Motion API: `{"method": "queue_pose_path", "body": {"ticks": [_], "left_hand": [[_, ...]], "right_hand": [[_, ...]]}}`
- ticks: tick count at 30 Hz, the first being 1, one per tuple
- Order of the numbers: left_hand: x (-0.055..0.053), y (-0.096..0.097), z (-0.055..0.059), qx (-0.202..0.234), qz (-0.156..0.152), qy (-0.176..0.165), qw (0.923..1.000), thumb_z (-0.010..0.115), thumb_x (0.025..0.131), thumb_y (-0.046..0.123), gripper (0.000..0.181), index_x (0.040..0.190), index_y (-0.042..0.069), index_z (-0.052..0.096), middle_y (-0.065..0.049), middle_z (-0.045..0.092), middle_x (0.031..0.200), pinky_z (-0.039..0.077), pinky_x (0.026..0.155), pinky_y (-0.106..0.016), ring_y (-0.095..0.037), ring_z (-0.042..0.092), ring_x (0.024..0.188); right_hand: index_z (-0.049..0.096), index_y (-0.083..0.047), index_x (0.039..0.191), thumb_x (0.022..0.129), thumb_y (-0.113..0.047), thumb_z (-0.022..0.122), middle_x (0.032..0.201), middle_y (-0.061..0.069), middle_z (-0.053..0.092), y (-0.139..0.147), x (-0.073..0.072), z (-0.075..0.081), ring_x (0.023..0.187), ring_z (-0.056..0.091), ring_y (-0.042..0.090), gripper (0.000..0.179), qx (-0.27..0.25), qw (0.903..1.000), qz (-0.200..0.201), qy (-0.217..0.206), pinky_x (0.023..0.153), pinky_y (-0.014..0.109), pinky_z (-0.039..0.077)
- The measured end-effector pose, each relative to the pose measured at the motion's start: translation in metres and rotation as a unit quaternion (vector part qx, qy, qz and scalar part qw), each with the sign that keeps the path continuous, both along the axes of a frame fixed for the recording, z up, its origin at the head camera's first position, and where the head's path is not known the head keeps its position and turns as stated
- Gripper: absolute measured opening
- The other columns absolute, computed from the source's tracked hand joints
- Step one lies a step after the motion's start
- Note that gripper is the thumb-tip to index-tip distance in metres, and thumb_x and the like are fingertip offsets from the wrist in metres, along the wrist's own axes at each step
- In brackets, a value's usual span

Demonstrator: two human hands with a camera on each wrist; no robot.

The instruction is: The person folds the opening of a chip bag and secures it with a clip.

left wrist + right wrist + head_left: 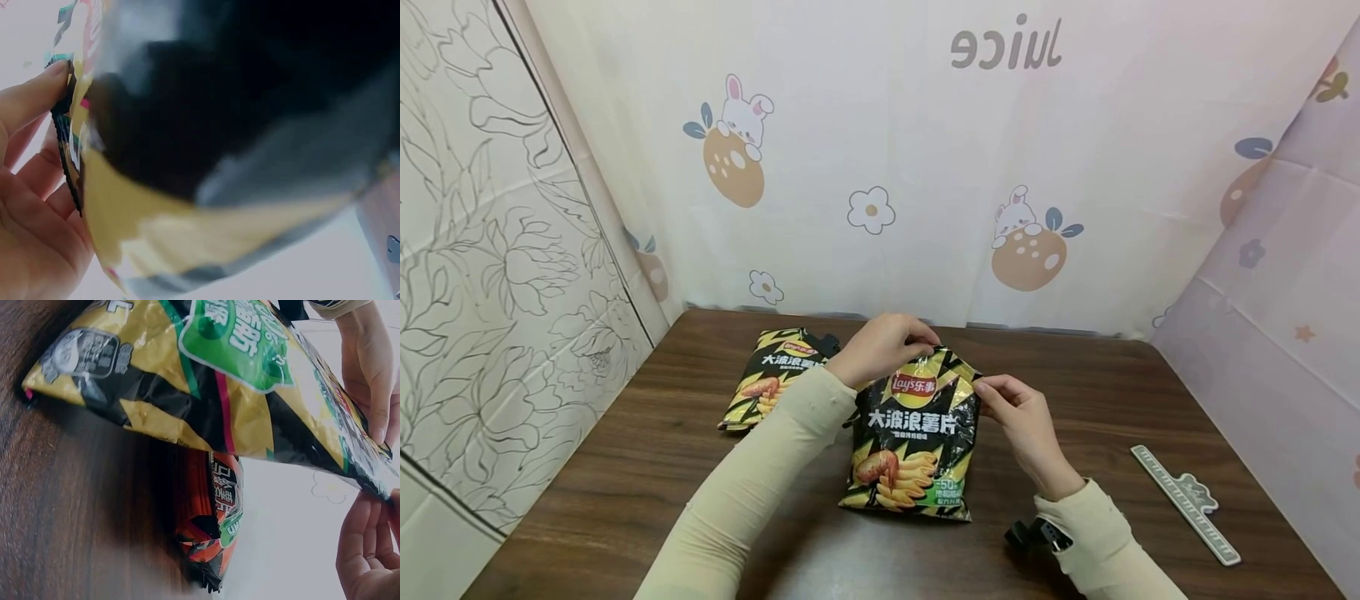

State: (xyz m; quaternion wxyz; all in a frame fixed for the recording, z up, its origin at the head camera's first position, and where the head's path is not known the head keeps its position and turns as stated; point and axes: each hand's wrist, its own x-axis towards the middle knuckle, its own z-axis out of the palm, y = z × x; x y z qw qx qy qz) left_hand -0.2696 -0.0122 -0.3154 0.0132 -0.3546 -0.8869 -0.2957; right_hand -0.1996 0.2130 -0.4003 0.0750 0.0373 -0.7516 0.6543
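A black and yellow Lay's potato chip bag (917, 442) stands upright on the brown table, its front facing me. At its top edge my left hand (886, 346) pinches the seal, thumb against fingers in the left wrist view. The top right corner is pinched by my right hand (1024, 421). Close up, the bag's side (156, 231) fills most of the left wrist view. A second, similar chip bag (760, 379) lies to the left, partly covered by my left arm. Behind the held bag, the right wrist view shows a red and black snack bag (209, 512), hidden in the head view.
A pale green ruler (1183, 504) with a decorated edge lies on the table (1075, 367) at the right. Printed curtains (880, 125) hang behind the table and along its sides. A black wrist camera (1037, 536) is strapped to my right wrist.
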Motion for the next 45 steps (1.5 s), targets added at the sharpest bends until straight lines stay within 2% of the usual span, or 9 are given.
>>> {"method": "queue_pose_path", "body": {"ticks": [7,13,16,21,29,35,39,45], "left_hand": [[-0.0034,-0.0017,-0.0017,0.004,0.001,0.013,0.9999,0.063,0.096,0.018,0.018,0.108,0.014,0.076,0.000,0.073,0.106,0.052,0.079,-0.023,-0.010,0.066,0.093],[-0.0044,-0.0044,-0.0019,0.014,0.005,-0.016,0.9998,0.062,0.097,0.017,0.018,0.107,0.014,0.076,0.000,0.073,0.107,0.053,0.077,-0.023,-0.009,0.066,0.092],[-0.0053,-0.0056,-0.0013,0.016,0.002,-0.020,0.9997,0.062,0.097,0.016,0.018,0.107,0.015,0.077,0.000,0.073,0.107,0.053,0.079,-0.023,-0.010,0.067,0.094],[-0.0072,-0.0071,-0.0014,0.011,-0.007,-0.002,0.9999,0.062,0.097,0.015,0.017,0.104,0.015,0.078,0.000,0.074,0.106,0.053,0.083,-0.025,-0.011,0.067,0.097],[-0.0069,-0.0094,-0.0004,0.010,-0.014,0.004,0.9998,0.062,0.097,0.014,0.017,0.101,0.017,0.078,0.001,0.075,0.105,0.053,0.083,-0.026,-0.011,0.066,0.097],[-0.0074,-0.0096,-0.0007,0.007,-0.018,-0.012,0.9997,0.062,0.097,0.013,0.017,0.103,0.014,0.077,0.000,0.074,0.104,0.053,0.081,-0.024,-0.010,0.066,0.094],[-0.0064,-0.0092,0.0001,0.004,-0.018,-0.034,0.9993,0.064,0.097,0.022,0.017,0.102,0.014,0.077,0.001,0.074,0.100,0.052,0.073,-0.023,-0.008,0.065,0.087],[-0.0039,-0.0029,0.0016,-0.023,0.000,-0.035,0.9991,0.059,0.097,0.042,0.032,0.106,0.016,0.077,0.002,0.074,0.100,0.051,0.071,-0.025,-0.008,0.064,0.083]], "right_hand": [[0.067,0.004,0.104,0.096,-0.023,0.065,0.088,-0.010,0.069,-0.0009,-0.0013,-0.0006,0.078,0.067,0.005,0.028,-0.004,0.9999,0.008,0.009,0.074,0.027,0.058],[0.066,0.007,0.108,0.096,-0.025,0.064,0.088,-0.013,0.069,-0.0011,-0.0023,-0.0012,0.079,0.067,0.005,0.035,0.027,0.9995,0.000,0.017,0.076,0.032,0.058],[0.067,0.007,0.109,0.096,-0.026,0.064,0.087,-0.013,0.069,-0.0012,-0.0029,-0.0015,0.078,0.067,0.005,0.035,0.046,0.9986,-0.005,0.026,0.076,0.031,0.058],[0.069,0.006,0.108,0.096,-0.025,0.065,0.086,-0.013,0.070,-0.0011,-0.0031,-0.0011,0.077,0.067,0.005,0.033,0.061,0.9974,-0.010,0.039,0.075,0.030,0.058],[0.072,0.003,0.105,0.094,-0.022,0.067,0.087,-0.013,0.070,-0.0013,-0.0017,-0.0002,0.078,0.067,0.004,0.028,0.073,0.9955,-0.021,0.056,0.075,0.027,0.058],[0.073,0.004,0.104,0.093,-0.020,0.068,0.087,-0.014,0.071,-0.0009,-0.0026,-0.0019,0.078,0.068,0.004,0.026,0.062,0.9956,-0.024,0.067,0.074,0.027,0.058],[0.072,0.005,0.104,0.093,-0.019,0.068,0.086,-0.016,0.070,-0.0007,-0.0034,-0.0024,0.078,0.067,0.003,0.027,0.059,0.9959,-0.021,0.065,0.074,0.026,0.058],[0.071,0.006,0.105,0.094,-0.019,0.067,0.087,-0.016,0.069,-0.0002,-0.0041,-0.0034,0.079,0.067,0.003,0.028,0.060,0.9960,-0.014,0.064,0.076,0.029,0.058]]}}
